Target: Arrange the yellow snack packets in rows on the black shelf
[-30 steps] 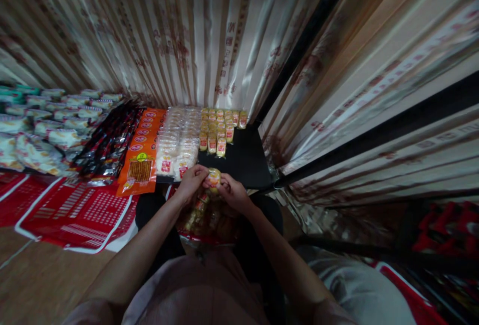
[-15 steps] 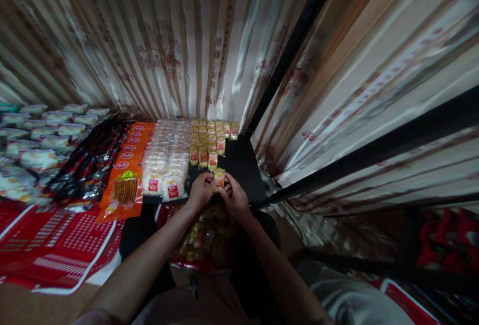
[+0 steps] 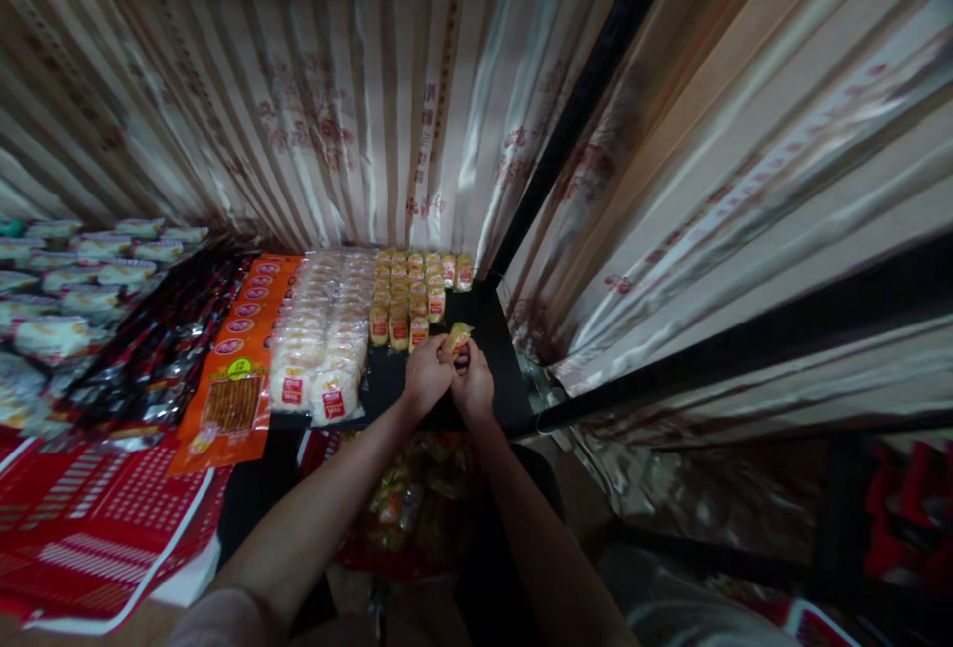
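Between my fingertips is a small yellow snack packet [image 3: 457, 337], tilted, held just above the black shelf [image 3: 487, 329]. My left hand [image 3: 430, 374] pinches it from the left side, and my right hand [image 3: 475, 384] grips it from the right; the fingers partly cover it. Just beyond and to the left stand rows of matching yellow packets [image 3: 398, 315] with red labels. Below my forearms, a red basket [image 3: 402, 568] at my lap holds more yellow-wrapped packets [image 3: 406, 493], dimly lit.
Left of the yellow rows lie clear-wrapped white rice cakes [image 3: 333, 394], an orange snack bag [image 3: 234, 404], dark packets [image 3: 149, 339] and white packets [image 3: 56, 337]. A red basket [image 3: 96, 528] stands lower left. Pleated curtains [image 3: 387, 111] and a black post [image 3: 581, 111] border the shelf.
Both hands have moved slightly right and away from the front row with the packet. The packet has turned from upright, label facing me, to tilted. The view has shifted a little.
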`<state>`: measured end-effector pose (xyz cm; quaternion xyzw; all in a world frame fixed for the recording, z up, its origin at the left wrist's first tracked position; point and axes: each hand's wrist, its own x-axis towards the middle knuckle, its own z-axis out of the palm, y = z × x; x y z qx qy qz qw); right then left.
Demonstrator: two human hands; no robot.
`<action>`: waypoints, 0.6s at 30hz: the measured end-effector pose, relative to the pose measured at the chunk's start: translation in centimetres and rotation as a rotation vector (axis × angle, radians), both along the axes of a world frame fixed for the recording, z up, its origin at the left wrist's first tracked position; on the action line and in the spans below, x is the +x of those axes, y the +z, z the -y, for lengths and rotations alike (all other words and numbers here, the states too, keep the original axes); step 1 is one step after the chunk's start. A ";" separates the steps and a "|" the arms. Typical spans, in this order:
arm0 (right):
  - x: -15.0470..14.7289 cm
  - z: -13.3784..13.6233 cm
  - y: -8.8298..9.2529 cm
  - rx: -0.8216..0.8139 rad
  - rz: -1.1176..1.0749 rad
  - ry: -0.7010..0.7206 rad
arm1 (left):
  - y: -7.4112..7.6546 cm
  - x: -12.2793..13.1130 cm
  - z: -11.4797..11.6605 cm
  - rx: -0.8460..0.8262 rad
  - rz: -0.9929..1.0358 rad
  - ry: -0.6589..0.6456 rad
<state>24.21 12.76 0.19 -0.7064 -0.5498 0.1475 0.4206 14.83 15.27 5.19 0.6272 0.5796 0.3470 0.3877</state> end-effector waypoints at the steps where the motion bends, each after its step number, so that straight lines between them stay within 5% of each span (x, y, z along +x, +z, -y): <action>1: 0.1 -0.4 -0.1 -0.001 -0.002 -0.001 | 0.0 0.1 -0.1 0.007 -0.002 0.002; 9: 0.1 -3.9 0.1 -0.024 0.106 -0.006 | -1.2 -0.4 0.6 0.208 -0.102 0.048; 18: -0.5 -5.9 -0.4 0.019 0.190 0.035 | -2.5 -1.4 0.3 0.246 -0.142 0.031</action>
